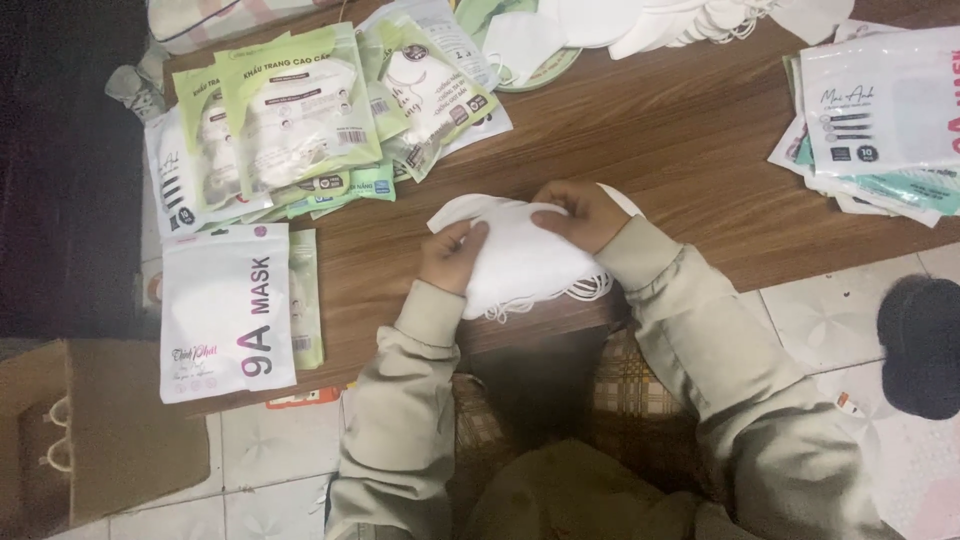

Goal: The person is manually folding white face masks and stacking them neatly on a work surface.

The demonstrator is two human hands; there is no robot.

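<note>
A wooden tabletop (660, 150) fills the upper part of the view, its near edge running across just in front of the person. On its left side lies a heap of green-and-white mask packets (300, 115), overlapping one another, and nearer the edge a white mask packet (225, 310) lies flat, partly over a green one. On the far right sits a stack of white packets (880, 120), fanned out and hanging over the edge. At the top middle is a pile of loose white masks (650, 25), beside a pale green plate (540, 70) that is mostly covered. Near the middle of the near edge, both hands hold a small stack of white face masks (520, 260), its ear loops dangling off the edge. The right hand (585, 215) is closed on the upper right of the stack, fingers curled over the top. The left hand (452, 255) pinches the left side, thumb on top.
</note>
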